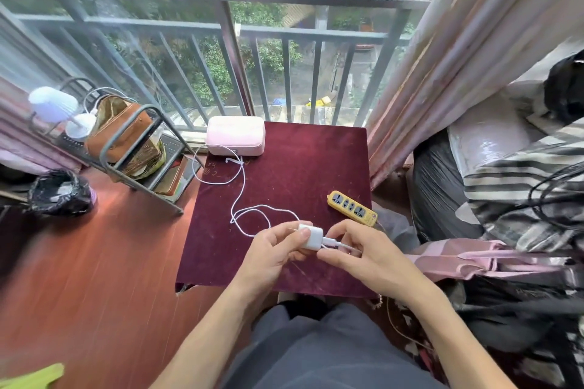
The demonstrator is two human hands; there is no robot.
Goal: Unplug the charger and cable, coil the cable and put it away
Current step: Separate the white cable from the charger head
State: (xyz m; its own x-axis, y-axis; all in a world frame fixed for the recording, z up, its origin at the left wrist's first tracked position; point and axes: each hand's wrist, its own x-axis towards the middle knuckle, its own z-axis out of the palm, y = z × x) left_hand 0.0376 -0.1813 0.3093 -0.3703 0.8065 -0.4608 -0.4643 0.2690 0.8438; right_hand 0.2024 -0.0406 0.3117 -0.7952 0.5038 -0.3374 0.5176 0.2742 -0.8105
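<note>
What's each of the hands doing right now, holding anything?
Left hand: holding the white charger.
Right hand: pinching the cable plug at the charger.

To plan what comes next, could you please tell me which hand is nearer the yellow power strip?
The right hand, close by the power strip's near side, pinching the cable plug; the left hand holds the charger farther to the left.
</note>
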